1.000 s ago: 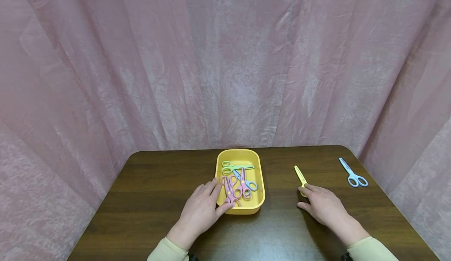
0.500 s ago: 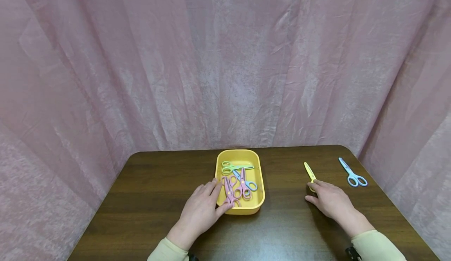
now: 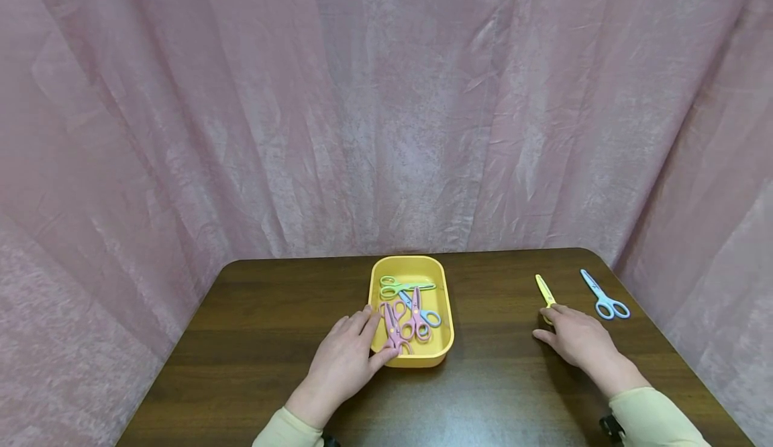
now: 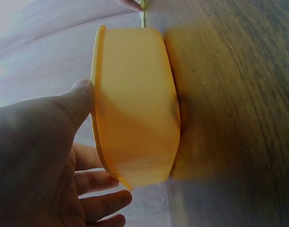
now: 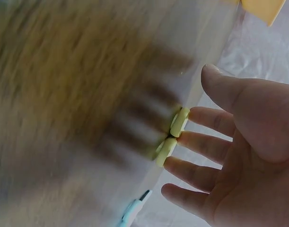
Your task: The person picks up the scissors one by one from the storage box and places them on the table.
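My left hand (image 3: 341, 363) rests against the near left corner of a yellow plastic tray (image 3: 448, 299), thumb and fingers touching its rim. In the left wrist view, the thumb (image 4: 83, 97) lies on the rim of the tray (image 4: 137, 104). Inside are green scissors (image 3: 392, 290), blue scissors (image 3: 431, 317) and two pink pairs of scissors, one (image 3: 392, 328) beside the left fingers. My right hand (image 3: 582, 343) touches the handle loops of yellow scissors (image 3: 545, 290) on the table with its fingertips. In the right wrist view, the thumb (image 5: 224, 87) stands apart from these loops (image 5: 179, 123).
Light blue scissors (image 3: 604, 299) lie to the right of the yellow ones, near the right edge of the dark wooden table (image 3: 272, 313). A pink curtain (image 3: 392, 111) hangs behind the table and along its sides.
My right hand has slid the yellow scissors to the right and slightly away, nearer the blue pair. The left hand and the tray have stayed in place.
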The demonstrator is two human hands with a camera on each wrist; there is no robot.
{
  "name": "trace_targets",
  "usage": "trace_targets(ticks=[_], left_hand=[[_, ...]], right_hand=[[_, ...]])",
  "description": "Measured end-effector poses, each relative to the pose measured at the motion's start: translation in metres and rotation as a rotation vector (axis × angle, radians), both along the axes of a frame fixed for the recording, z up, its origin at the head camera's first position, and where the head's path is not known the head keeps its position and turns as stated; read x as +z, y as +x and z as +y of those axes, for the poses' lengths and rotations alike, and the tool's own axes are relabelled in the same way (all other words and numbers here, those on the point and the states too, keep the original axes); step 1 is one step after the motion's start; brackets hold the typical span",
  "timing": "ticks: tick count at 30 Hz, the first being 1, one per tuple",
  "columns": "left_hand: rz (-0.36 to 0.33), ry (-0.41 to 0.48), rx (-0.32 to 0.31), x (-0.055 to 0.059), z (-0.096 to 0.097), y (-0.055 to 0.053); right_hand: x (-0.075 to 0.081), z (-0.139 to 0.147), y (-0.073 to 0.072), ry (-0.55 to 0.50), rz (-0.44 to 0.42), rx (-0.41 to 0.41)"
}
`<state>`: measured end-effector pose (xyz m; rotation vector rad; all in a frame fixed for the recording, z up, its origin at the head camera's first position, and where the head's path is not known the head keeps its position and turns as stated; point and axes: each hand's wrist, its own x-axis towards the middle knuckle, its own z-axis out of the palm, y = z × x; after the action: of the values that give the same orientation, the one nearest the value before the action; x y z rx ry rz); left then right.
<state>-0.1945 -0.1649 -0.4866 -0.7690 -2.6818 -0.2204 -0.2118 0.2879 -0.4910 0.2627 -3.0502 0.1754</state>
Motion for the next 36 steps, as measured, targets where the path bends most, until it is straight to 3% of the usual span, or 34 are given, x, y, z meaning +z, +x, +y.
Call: trace_targets(ticks=[6,19,36], left_hand=[[-0.023,0.002,0.005,0.001,0.000,0.000],[-0.023,0.012,0.000,0.003,0.000,0.001],[-0.014,0.004,-0.003,0.002,-0.001,-0.001]], right_hand=[[0.002,0.007,-0.002,-0.012,0.010,-0.018],[0.003,0.021,-0.006,-0.022,-0.068,-0.041],[0.004,0.034,-0.009,-0.028,-0.061,-0.046]])
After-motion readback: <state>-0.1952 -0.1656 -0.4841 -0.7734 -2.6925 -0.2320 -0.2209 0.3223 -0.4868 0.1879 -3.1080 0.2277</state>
